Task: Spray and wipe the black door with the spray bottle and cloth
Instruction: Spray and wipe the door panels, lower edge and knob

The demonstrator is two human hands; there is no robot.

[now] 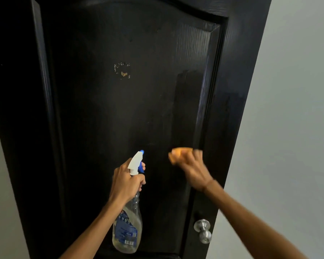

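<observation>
Two bare forearms, nothing worn

Both arms show uncovered from the lower frame edge up to the wrist, with no sleeve, watch, ring or glove to be seen. The left hand (124,181) is sharp enough to show knuckles and slim fingers; the right hand (192,168) is smeared by motion blur, its fingers hard to tell apart.

A: What surrounds the centre of the frame?
B: A plain pale grey wall (292,109) fills the right side; a narrower strip shows at lower left.
A: And the light?
B: Dim, soft.
</observation>
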